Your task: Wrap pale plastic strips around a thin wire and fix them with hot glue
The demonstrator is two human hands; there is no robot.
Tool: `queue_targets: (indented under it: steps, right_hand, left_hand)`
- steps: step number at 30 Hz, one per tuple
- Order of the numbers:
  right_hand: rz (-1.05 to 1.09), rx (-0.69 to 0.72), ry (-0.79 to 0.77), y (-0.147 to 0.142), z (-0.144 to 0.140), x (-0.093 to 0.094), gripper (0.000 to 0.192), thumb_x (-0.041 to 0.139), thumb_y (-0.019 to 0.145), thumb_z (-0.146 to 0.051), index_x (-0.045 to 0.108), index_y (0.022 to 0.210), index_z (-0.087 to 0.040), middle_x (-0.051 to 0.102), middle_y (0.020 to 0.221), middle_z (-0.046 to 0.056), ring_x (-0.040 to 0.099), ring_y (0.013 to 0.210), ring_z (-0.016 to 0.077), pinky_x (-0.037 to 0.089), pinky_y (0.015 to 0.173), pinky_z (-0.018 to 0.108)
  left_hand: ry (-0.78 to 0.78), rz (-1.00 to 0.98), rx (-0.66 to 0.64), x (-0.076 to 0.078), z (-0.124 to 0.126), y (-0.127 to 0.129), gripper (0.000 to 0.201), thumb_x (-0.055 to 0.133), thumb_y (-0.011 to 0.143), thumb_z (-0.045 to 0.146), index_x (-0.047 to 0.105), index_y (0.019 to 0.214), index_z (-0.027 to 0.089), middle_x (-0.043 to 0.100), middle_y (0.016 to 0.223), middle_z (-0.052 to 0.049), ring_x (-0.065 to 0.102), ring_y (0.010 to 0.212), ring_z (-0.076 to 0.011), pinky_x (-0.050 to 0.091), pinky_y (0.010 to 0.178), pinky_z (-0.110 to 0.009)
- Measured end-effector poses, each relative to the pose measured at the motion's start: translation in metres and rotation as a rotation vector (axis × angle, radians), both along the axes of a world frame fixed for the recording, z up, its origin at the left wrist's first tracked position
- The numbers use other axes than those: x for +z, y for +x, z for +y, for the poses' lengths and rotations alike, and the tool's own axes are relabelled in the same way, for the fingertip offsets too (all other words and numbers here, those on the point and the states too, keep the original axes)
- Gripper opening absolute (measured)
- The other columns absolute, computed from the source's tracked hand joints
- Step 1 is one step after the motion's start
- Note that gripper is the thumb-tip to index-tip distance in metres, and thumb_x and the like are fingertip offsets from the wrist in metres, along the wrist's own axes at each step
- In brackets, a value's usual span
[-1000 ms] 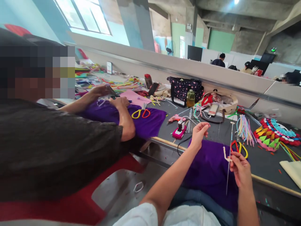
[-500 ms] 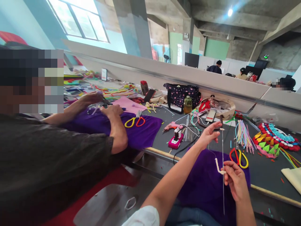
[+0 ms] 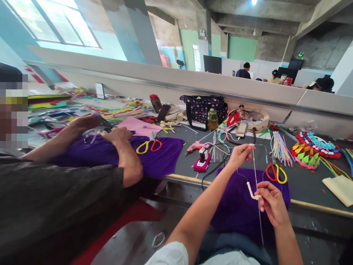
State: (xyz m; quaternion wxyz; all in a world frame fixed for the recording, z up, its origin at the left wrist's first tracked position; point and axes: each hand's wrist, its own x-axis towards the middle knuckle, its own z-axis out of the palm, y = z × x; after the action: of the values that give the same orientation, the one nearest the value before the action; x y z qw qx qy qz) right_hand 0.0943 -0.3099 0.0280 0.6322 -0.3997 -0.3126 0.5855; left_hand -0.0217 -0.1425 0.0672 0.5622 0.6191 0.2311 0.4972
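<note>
Hands both up over the near edge of the worktop, working a thin clear rod and a short string of white beads. I log the left hand raised, fingers pinched shut on the top end of the clear rod. Rod runs nearly straight down from that pinch, passes the right hand and ends low, near my lap. Right hand sits lower and closer to me, fingertips closed on the rod about midway, with the white bead string curving up and to the left from that grip. A fine thread loops from the left hand down to the beads; I cannot tell where it is tied.

Below both hands lies a purple cloth, draped over the worktop edge toward my knees. Red and yellow scissors lie on the worktop just beside the cloth's far right corner. A pink glue gun stand stands left of the cloth, with a black cable leading off it toward the edge. A bundle of coloured sticks lies beyond the scissors, and a beaded, multicoloured piece sits further right.

To my left another person in a dark shirt leans over a second purple cloth, both their hands on it, with a second pair of scissors lying on that cloth
</note>
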Motion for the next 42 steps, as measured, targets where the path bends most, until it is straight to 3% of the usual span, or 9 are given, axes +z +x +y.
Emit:
queue_targets:
  steps: [3, 6, 11, 15, 18, 24, 30, 36, 42]
  right_hand:
    - [0.020, -0.013, 0.015, 0.000, -0.005, 0.002, 0.025, 0.078, 0.070, -0.030, 0.066, 0.087, -0.016, 0.068, 0.069, 0.001, 0.049, 0.040, 0.0050, 0.042, 0.034, 0.015]
    - [0.045, 0.004, 0.013, 0.001, -0.008, 0.002, 0.024, 0.078, 0.071, -0.030, 0.065, 0.087, -0.017, 0.068, 0.068, 0.000, 0.048, 0.040, 0.0042, 0.042, 0.034, 0.014]
    - [0.113, 0.059, 0.001, 0.003, -0.011, -0.001, 0.024, 0.078, 0.070, -0.031, 0.065, 0.085, -0.017, 0.065, 0.065, -0.002, 0.045, 0.036, 0.0019, 0.038, 0.032, 0.012]
    - [0.165, 0.094, -0.015, 0.005, -0.014, -0.002, 0.023, 0.079, 0.070, -0.029, 0.065, 0.085, -0.017, 0.063, 0.064, -0.003, 0.043, 0.036, 0.0008, 0.038, 0.032, 0.010]
    - [0.178, 0.113, -0.021, 0.005, -0.016, -0.003, 0.023, 0.078, 0.071, -0.029, 0.064, 0.085, -0.017, 0.063, 0.064, -0.003, 0.043, 0.037, 0.0007, 0.038, 0.033, 0.010]
    - [0.179, 0.137, -0.019, 0.004, -0.016, -0.007, 0.024, 0.079, 0.070, -0.028, 0.064, 0.084, -0.016, 0.063, 0.063, -0.002, 0.043, 0.035, 0.0011, 0.038, 0.032, 0.010]
    - [0.180, 0.129, -0.013, 0.001, -0.016, -0.006, 0.023, 0.079, 0.070, -0.028, 0.065, 0.083, -0.016, 0.064, 0.063, -0.002, 0.044, 0.035, 0.0014, 0.039, 0.031, 0.011]
    - [0.121, 0.061, -0.013, -0.005, -0.017, 0.000, 0.024, 0.080, 0.069, -0.029, 0.066, 0.084, -0.016, 0.066, 0.064, 0.000, 0.047, 0.037, 0.0032, 0.042, 0.033, 0.013]
    - [0.042, 0.012, 0.009, -0.010, -0.017, -0.001, 0.026, 0.078, 0.071, -0.031, 0.065, 0.088, -0.015, 0.068, 0.067, 0.002, 0.050, 0.041, 0.0048, 0.045, 0.035, 0.015]
  left_hand:
    - [-0.041, 0.066, -0.043, -0.012, -0.010, -0.005, 0.039, 0.057, 0.080, 0.049, 0.070, 0.090, 0.014, 0.057, 0.053, 0.002, 0.047, 0.040, -0.0078, 0.036, 0.042, -0.020]
    - [-0.079, 0.066, -0.022, -0.017, -0.014, -0.005, 0.036, 0.069, 0.071, 0.044, 0.070, 0.091, 0.014, 0.061, 0.062, 0.000, 0.047, 0.044, -0.0072, 0.038, 0.044, -0.020]
    - [-0.095, -0.223, -0.061, 0.006, -0.014, 0.001, 0.049, 0.075, 0.067, 0.038, 0.066, 0.113, 0.021, 0.060, 0.087, -0.002, 0.049, 0.062, -0.0092, 0.045, 0.054, -0.021]
    - [-0.012, -0.181, -0.159, 0.024, -0.018, 0.001, 0.046, 0.073, 0.070, 0.039, 0.068, 0.112, 0.022, 0.056, 0.095, -0.004, 0.047, 0.064, -0.0091, 0.045, 0.057, -0.021]
    - [0.056, -0.118, -0.196, 0.027, -0.020, 0.000, 0.039, 0.069, 0.075, 0.040, 0.069, 0.110, 0.021, 0.053, 0.098, -0.005, 0.048, 0.065, -0.0095, 0.045, 0.057, -0.022]
    - [0.133, -0.186, -0.184, 0.020, -0.012, 0.005, 0.026, 0.071, 0.075, 0.037, 0.073, 0.094, 0.018, 0.053, 0.091, -0.004, 0.047, 0.060, -0.0077, 0.044, 0.053, -0.021]
    - [0.032, -0.297, -0.012, 0.011, -0.010, 0.011, 0.020, 0.076, 0.068, 0.033, 0.070, 0.071, 0.014, 0.061, 0.078, -0.002, 0.051, 0.054, -0.0077, 0.045, 0.052, -0.022]
    - [-0.121, -0.310, 0.078, 0.003, -0.016, 0.010, 0.026, 0.077, 0.066, 0.037, 0.067, 0.073, 0.014, 0.063, 0.075, -0.002, 0.053, 0.055, -0.0086, 0.047, 0.054, -0.023]
    - [-0.203, -0.316, -0.003, -0.005, -0.021, 0.010, 0.032, 0.075, 0.067, 0.042, 0.059, 0.074, 0.014, 0.055, 0.065, 0.002, 0.047, 0.052, -0.0077, 0.046, 0.050, -0.021]
